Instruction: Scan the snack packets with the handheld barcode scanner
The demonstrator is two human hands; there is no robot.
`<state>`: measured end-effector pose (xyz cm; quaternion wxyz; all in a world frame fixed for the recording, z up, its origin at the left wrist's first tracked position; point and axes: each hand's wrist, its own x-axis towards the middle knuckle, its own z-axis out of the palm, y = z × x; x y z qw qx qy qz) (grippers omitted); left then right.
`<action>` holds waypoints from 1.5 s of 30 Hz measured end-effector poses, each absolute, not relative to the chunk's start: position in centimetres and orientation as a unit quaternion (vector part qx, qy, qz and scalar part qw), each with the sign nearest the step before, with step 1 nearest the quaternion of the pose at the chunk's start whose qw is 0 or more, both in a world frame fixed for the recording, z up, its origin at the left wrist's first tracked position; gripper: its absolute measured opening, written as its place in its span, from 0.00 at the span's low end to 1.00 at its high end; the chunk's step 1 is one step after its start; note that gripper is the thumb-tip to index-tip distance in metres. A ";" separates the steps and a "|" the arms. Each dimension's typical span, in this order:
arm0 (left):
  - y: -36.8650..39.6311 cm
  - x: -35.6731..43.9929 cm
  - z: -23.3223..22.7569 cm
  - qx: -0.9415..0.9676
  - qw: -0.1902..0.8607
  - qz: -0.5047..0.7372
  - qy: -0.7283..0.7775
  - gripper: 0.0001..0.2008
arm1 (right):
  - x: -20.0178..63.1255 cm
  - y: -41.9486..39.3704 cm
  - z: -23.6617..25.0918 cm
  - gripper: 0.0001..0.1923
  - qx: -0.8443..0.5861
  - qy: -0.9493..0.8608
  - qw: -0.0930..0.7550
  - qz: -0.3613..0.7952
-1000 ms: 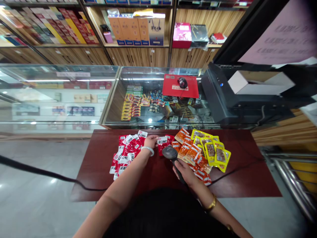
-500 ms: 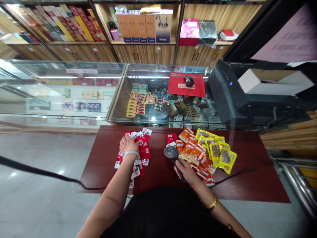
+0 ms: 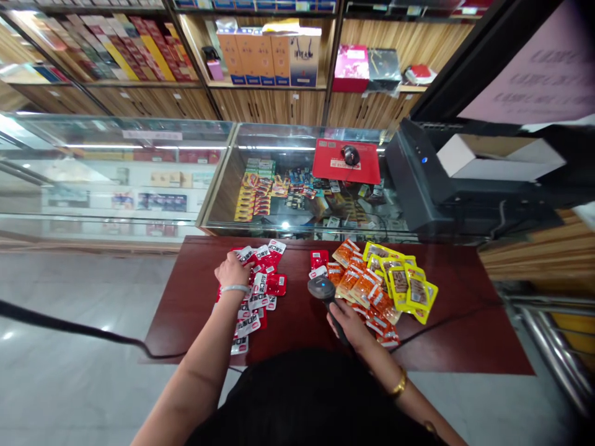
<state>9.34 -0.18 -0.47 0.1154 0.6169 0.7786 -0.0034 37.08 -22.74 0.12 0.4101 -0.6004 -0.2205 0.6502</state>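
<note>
My left hand (image 3: 232,272) rests on a spread pile of red-and-white snack packets (image 3: 263,285) at the left of the dark red table. Its thumb stands apart from the fingers, whose tips are partly hidden against the packets; I see nothing gripped. A barcode scanner (image 3: 321,287) with a small blue light is in my right hand (image 3: 349,325), fingers wrapped round its handle. The scanner head is just left of a heap of orange packets (image 3: 365,285). Beside that heap lie yellow packets (image 3: 409,282). One red packet (image 3: 318,259) lies behind the scanner head.
Behind the table (image 3: 176,297) stands a glass display case (image 3: 223,179) with a red mat (image 3: 325,164) and a computer mouse (image 3: 350,155) on top. A dark machine (image 3: 418,186) and an open white box (image 3: 502,164) are at right. A black cable (image 3: 93,325) crosses at left.
My left hand has shifted a little left over the red-and-white packets, showing more of them. My right hand keeps the scanner in nearly the same spot. The view has tilted slightly.
</note>
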 end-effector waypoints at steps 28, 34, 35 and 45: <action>-5.5 20.8 -2.4 0.664 0.460 0.156 0.568 0.16 | 38.0 -24.8 1.3 0.26 -0.579 -0.235 0.434 0.649; -7.6 23.4 -1.7 0.747 0.379 0.125 0.532 0.35 | 39.5 -25.7 1.8 0.28 -0.628 -0.173 0.449 0.612; -8.4 23.4 -1.4 0.772 0.334 0.105 0.530 0.31 | 39.7 -25.8 2.0 0.27 -0.629 -0.174 0.452 0.608; -15.4 24.1 -2.4 0.920 0.247 -0.114 0.282 0.38 | 40.2 -26.6 1.5 0.26 -0.636 -0.172 0.461 0.595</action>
